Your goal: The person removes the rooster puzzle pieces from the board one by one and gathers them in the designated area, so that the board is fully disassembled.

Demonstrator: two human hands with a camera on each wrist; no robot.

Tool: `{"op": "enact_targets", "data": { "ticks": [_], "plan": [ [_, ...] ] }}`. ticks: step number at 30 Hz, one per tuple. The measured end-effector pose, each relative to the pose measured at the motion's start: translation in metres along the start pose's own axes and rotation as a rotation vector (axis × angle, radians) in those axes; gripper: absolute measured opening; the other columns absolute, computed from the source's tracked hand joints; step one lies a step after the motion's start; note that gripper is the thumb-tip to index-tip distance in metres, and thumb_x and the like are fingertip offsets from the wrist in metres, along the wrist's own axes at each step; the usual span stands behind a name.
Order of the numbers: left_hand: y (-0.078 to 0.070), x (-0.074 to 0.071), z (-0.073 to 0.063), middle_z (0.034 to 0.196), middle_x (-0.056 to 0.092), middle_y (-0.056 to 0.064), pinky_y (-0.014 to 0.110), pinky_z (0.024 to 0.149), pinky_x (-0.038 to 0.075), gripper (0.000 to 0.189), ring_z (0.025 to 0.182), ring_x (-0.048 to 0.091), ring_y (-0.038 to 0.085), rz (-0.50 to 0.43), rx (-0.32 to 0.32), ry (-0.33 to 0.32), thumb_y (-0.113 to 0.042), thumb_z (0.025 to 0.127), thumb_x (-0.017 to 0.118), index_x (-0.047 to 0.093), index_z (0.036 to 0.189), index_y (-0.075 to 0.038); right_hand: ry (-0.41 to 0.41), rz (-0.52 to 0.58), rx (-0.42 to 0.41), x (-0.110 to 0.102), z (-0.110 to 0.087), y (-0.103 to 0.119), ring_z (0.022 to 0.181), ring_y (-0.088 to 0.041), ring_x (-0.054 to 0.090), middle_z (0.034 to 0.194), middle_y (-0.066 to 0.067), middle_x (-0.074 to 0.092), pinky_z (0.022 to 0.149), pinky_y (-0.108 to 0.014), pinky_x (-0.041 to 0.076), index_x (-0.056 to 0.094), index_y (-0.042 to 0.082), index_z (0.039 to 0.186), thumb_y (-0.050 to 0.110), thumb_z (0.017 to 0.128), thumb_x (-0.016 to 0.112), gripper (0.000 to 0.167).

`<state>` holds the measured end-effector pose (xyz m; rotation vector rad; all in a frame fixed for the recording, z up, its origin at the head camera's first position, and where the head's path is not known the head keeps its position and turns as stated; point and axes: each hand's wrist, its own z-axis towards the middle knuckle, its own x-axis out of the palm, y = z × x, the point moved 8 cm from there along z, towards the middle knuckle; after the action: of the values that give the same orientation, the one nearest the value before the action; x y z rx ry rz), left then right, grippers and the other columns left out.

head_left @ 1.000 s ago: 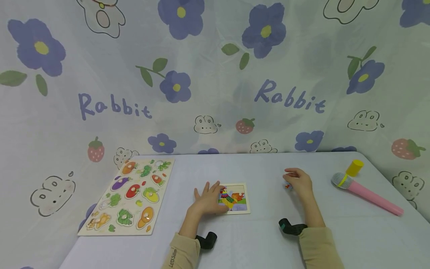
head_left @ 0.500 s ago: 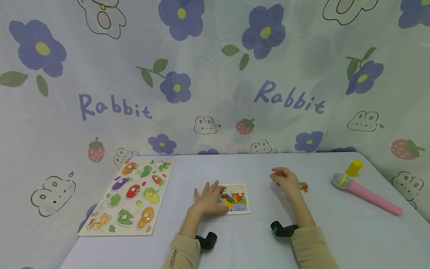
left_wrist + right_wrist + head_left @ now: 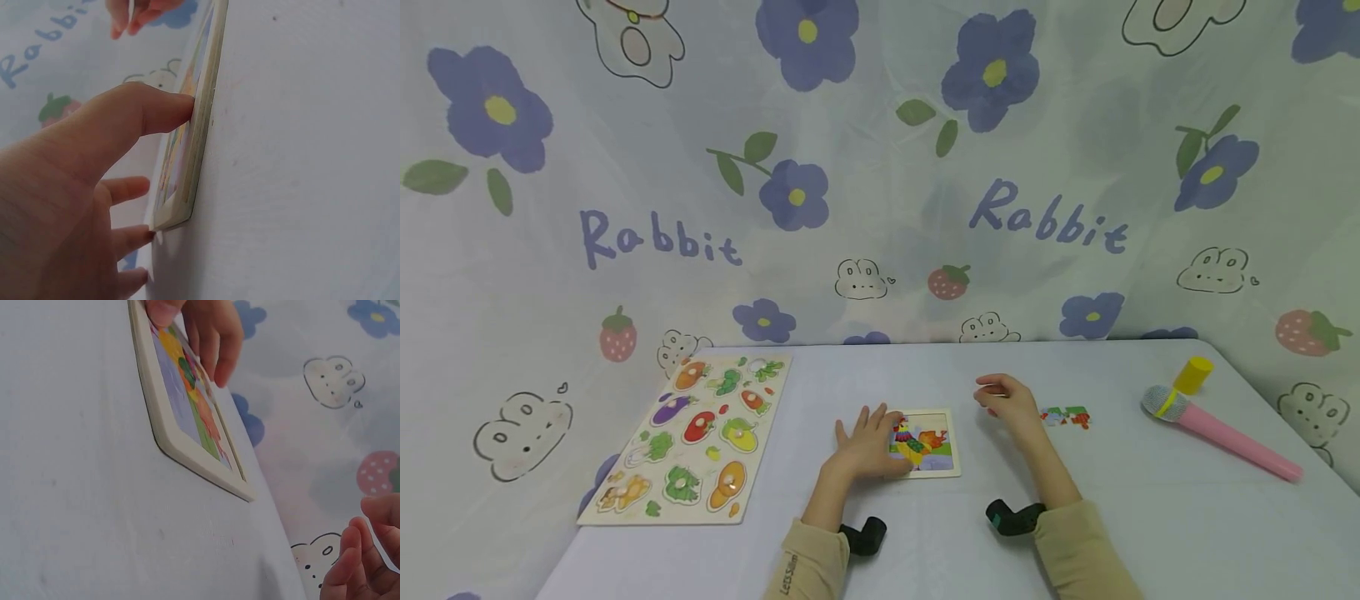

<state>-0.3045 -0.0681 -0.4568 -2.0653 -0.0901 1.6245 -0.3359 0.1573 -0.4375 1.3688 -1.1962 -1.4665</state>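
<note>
A small wooden picture puzzle (image 3: 956, 446) with a rooster on it lies mid-table; its top strip shows bare wood. Across its left side rests my left hand (image 3: 868, 444), fingers spread and fairly straight, the thumb (image 3: 165, 112) pressing on the near border. My right hand (image 3: 1011, 408) hovers to the right of the puzzle, above the table. Between its thumb and fingers it pinches a thin, flat piece (image 3: 131, 9), seen edge-on as a pale sliver in the left wrist view; its picture is mostly hidden. Several loose puzzle pieces (image 3: 1077, 417) lie just right of that hand.
At the left lies a large vegetable puzzle board (image 3: 752, 467) with knobbed pieces. On the right are a pink toy microphone (image 3: 1232, 444) and a yellow cylinder (image 3: 1193, 375). A patterned curtain (image 3: 880, 183) hangs behind the white table.
My right hand has moved left from the loose pieces toward the rooster puzzle, uncovering those pieces. My left hand has stayed in place on the puzzle.
</note>
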Motion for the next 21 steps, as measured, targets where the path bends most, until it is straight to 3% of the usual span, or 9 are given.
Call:
{"op": "enact_targets", "data": {
  "ticks": [5, 13, 21],
  "plan": [
    [0.001, -0.001, -0.001, 0.15, 0.025, 0.012, 0.072, 0.098, 0.0, 0.083, 0.139, 0.013, 0.039, -0.001, -0.009, 0.006, -0.046, 0.073, 0.068, 0.035, 0.141, -0.014, 0.025, -0.006, -0.002, 0.014, -0.002, 0.002, 0.086, -0.024, 0.061, 0.097, -0.014, 0.061, 0.072, -0.027, 0.049, 0.058, -0.003, 0.113, 0.009, 0.087, 0.06, 0.029],
    [0.005, -0.003, -0.001, 0.149, 0.03, 0.008, 0.072, 0.099, 0.004, 0.089, 0.138, 0.019, 0.035, 0.034, -0.006, -0.009, -0.055, 0.072, 0.067, 0.036, 0.142, -0.011, 0.05, 0.011, -0.012, 0.034, -0.005, 0.002, 0.081, -0.017, 0.058, 0.095, -0.013, 0.062, 0.072, -0.029, 0.049, 0.061, -0.001, 0.109, 0.007, 0.085, 0.062, 0.025],
    [0.008, -0.008, -0.001, 0.148, 0.032, 0.01, 0.073, 0.098, 0.007, 0.09, 0.136, 0.021, 0.04, 0.063, -0.022, -0.033, -0.058, 0.07, 0.068, 0.038, 0.141, -0.011, 0.064, 0.013, -0.032, 0.044, -0.008, 0.006, 0.079, -0.017, 0.059, 0.094, -0.014, 0.063, 0.069, -0.028, 0.05, 0.062, -0.001, 0.105, 0.005, 0.084, 0.063, 0.022]
  ]
}}
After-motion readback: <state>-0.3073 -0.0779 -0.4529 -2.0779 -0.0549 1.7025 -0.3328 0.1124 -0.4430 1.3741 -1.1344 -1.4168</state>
